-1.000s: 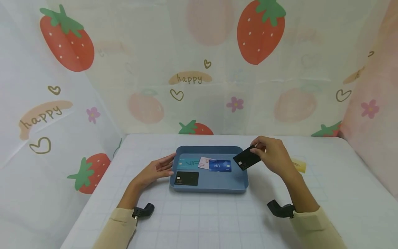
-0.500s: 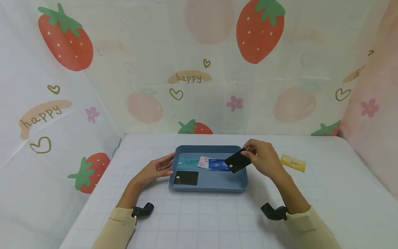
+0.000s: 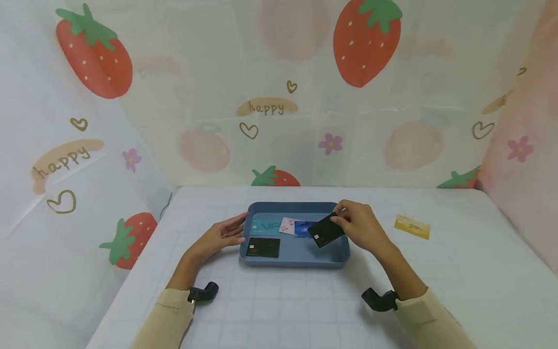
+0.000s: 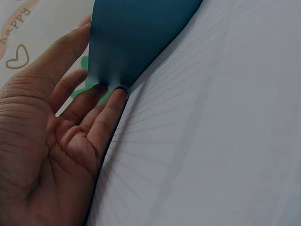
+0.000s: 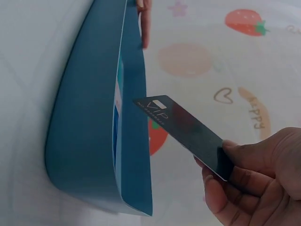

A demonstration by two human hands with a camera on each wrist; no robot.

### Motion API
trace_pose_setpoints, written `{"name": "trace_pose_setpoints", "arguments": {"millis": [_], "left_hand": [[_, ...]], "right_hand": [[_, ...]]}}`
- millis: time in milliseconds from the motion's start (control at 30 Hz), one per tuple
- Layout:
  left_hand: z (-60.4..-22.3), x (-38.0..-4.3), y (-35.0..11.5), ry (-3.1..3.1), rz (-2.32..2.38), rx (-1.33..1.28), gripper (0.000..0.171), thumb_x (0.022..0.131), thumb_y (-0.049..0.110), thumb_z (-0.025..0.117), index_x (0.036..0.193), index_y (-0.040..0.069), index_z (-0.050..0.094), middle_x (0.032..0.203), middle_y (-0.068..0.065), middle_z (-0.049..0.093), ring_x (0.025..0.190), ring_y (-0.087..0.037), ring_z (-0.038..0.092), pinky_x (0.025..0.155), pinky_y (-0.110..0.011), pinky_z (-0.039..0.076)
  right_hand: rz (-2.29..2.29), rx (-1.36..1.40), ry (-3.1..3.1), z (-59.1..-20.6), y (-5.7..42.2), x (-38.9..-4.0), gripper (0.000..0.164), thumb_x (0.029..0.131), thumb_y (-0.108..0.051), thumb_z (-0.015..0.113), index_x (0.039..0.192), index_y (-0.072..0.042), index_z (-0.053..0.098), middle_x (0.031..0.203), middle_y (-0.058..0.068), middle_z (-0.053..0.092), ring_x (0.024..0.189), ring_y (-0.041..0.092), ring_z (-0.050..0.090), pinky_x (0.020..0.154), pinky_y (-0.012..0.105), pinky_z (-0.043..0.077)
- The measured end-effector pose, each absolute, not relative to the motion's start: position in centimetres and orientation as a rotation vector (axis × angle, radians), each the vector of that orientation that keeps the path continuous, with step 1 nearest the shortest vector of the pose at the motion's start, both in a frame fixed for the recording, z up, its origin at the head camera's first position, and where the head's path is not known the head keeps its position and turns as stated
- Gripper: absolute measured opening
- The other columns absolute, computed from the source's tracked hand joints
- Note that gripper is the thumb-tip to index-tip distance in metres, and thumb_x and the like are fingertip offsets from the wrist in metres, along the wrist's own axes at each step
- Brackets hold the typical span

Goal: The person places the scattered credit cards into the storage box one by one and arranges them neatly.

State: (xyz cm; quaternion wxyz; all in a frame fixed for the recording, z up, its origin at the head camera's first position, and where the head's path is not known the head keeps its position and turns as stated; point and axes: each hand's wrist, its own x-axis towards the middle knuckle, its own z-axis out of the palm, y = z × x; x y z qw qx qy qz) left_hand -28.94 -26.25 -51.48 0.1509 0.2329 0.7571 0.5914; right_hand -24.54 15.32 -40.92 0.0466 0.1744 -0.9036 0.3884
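Observation:
My right hand [image 3: 361,224] pinches a black VIP card [image 3: 324,231] by one corner, thumb on top, tilted over the right part of a blue tray [image 3: 301,264]. In the right wrist view the card [image 5: 183,134] hangs above the tray's rim. My left hand [image 3: 221,236] rests against the tray's left side, its fingers relaxed along the wall; the left wrist view shows fingertips [image 4: 120,94] at the tray's corner. In the tray lie a second black card [image 3: 263,247], a teal VIP card [image 3: 263,227], a white flowered card [image 3: 287,225] and a blue card [image 3: 302,229], partly covered by the held card.
A yellow card [image 3: 412,227] lies on the white table [image 3: 279,300] to the right of the tray. A curtain with strawberries [image 3: 367,43] hangs behind and along both sides. Each wrist wears a black camera [image 3: 379,299].
My right hand has carried the black card left and slightly down, further over the tray, overlapping the blue card. The yellow card has come into full view. My left hand stays at the tray.

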Motion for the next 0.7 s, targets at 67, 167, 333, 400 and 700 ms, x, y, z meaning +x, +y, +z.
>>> {"name": "trace_pose_setpoints", "arguments": {"millis": [67, 167, 333, 400, 700], "left_hand": [[-51.4, -29.0, -26.0, 2.171, 1.699, 0.670, 0.077, 0.094, 0.012, 0.074, 0.160, 0.011, 0.033, 0.165, -0.008, 0.031, 0.148, -0.029, 0.035, 0.110, -0.022, 0.040], [-51.4, -29.0, -25.9, 2.159, 1.698, 0.671, 0.078, 0.094, 0.011, 0.074, 0.160, 0.010, 0.032, 0.165, -0.011, 0.029, 0.148, -0.031, 0.034, 0.110, -0.022, 0.040], [-51.4, -29.0, -26.0, 2.151, 1.705, 0.677, 0.077, 0.094, 0.009, 0.073, 0.160, 0.009, 0.032, 0.165, -0.012, 0.028, 0.148, -0.033, 0.033, 0.110, -0.022, 0.040], [-51.4, -29.0, -26.1, 2.149, 1.712, 0.686, 0.077, 0.095, 0.009, 0.073, 0.160, 0.008, 0.031, 0.165, -0.013, 0.028, 0.148, -0.033, 0.032, 0.110, -0.023, 0.040], [-51.4, -29.3, -26.3, 2.148, 1.712, 0.696, 0.077, 0.095, 0.009, 0.073, 0.160, 0.007, 0.031, 0.165, -0.013, 0.027, 0.149, -0.033, 0.031, 0.112, -0.024, 0.039]], "right_hand": [[1.175, 0.540, -2.754, -41.0, 15.4, -24.6, 0.011, 0.095, -0.006, 0.071, 0.104, 0.000, 0.069, 0.082, 0.009, 0.073, 0.068, 0.019, 0.064, 0.060, 0.031, 0.056], [1.169, 0.540, -2.761, -41.3, 15.3, -24.5, 0.012, 0.095, -0.006, 0.071, 0.106, -0.001, 0.070, 0.080, 0.007, 0.072, 0.067, 0.018, 0.061, 0.061, 0.030, 0.054], [1.206, 0.548, -2.758, -41.9, 14.7, -24.5, 0.013, 0.095, -0.006, 0.071, 0.107, -0.001, 0.071, 0.080, 0.006, 0.072, 0.066, 0.017, 0.061, 0.060, 0.029, 0.054], [1.228, 0.555, -2.755, -42.1, 14.3, -24.6, 0.013, 0.095, -0.006, 0.070, 0.108, -0.001, 0.071, 0.079, 0.006, 0.072, 0.066, 0.017, 0.061, 0.059, 0.029, 0.053], [1.269, 0.561, -2.754, -43.4, 12.8, -25.1, 0.014, 0.093, -0.004, 0.072, 0.106, 0.001, 0.073, 0.080, 0.006, 0.073, 0.065, 0.015, 0.062, 0.057, 0.028, 0.053]]}}
